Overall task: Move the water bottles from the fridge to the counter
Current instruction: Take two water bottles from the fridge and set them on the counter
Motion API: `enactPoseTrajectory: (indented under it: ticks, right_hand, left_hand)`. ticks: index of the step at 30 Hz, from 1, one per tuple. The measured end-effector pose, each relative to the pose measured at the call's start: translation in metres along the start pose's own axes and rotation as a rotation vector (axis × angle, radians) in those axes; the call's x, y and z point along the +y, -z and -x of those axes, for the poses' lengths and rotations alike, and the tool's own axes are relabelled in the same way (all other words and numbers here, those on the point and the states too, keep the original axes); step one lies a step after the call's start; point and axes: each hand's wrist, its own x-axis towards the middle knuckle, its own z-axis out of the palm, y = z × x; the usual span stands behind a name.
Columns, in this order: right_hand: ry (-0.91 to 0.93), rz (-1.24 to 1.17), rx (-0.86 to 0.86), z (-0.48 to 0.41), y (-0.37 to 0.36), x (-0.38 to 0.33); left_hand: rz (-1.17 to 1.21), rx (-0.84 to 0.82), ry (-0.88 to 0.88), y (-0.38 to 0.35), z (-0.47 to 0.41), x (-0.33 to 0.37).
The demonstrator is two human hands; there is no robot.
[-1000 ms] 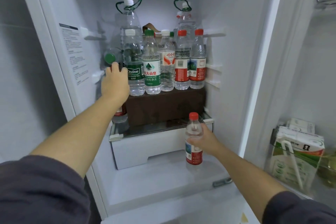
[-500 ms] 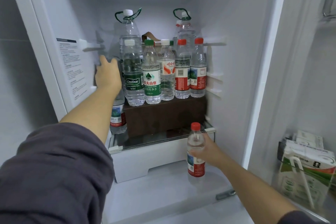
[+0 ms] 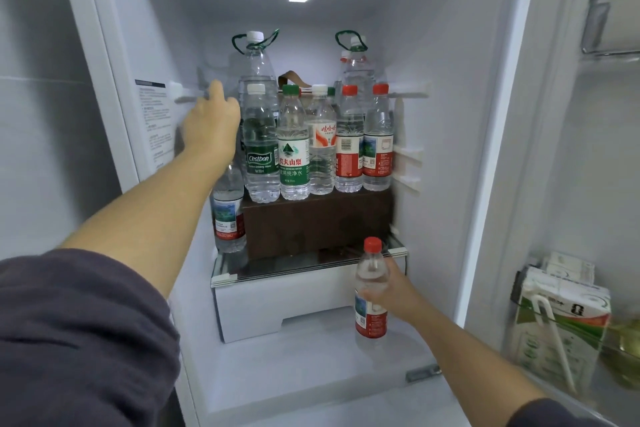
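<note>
Head view: Inside the open fridge [image 3: 460, 114], your right hand [image 3: 398, 291] stays wrapped around the middle of a red-capped water bottle [image 3: 371, 288]. Fingers and thumb grip it above its red label, exactly as half a second ago. The bottle stands upright in front of the white drawer [image 3: 277, 302]. Whether its base touches the fridge floor cannot be told.

Your left hand [image 3: 211, 128] has climbed since the earlier frame, from label height to the shoulder of the Cestbon bottle [image 3: 260, 149] just right of your fingers. The thumb points up and the back of the hand faces the camera. The fingertips are hidden, so whether they grasp anything cannot be told.

Right of those fingers, the row of bottles [image 3: 332, 149] stands on the brown box [image 3: 318, 218], unmoved. Two large bottles with green handles [image 3: 256, 62] rise behind it.

Below your left wrist, a red-labelled bottle [image 3: 228, 215] stands on the glass shelf [image 3: 311, 265] beside the box, and more of it shows now. Well right of your right fingers, a milk carton [image 3: 561, 322] sits in the door rack.
</note>
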Motion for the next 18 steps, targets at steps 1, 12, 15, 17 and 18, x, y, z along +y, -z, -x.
enactPoseTrajectory:
  ticks: [1, 12, 15, 17, 18]
  right_hand:
    - [0.0, -0.013, -0.012, 0.005, 0.0, -0.003]
    - [0.001, -0.024, -0.03, -0.044, -0.002, 0.053]
    - [-0.032, -0.014, 0.02, -0.012, 0.0, 0.022]
    - [-0.05, -0.012, 0.011, -0.009, 0.0, 0.02]
    - [-0.051, 0.006, 0.012, -0.003, 0.0, 0.015]
  left_hand:
    - [0.025, -0.015, 0.015, 0.006, 0.002, 0.001]
    - [-0.017, 0.032, -0.133, 0.07, 0.051, 0.007]
    - [0.096, 0.007, -0.068, 0.083, 0.06, 0.009]
    - [0.081, -0.016, -0.07, 0.092, 0.065, 0.014]
    - [0.058, -0.036, -0.081, 0.096, 0.067, 0.017]
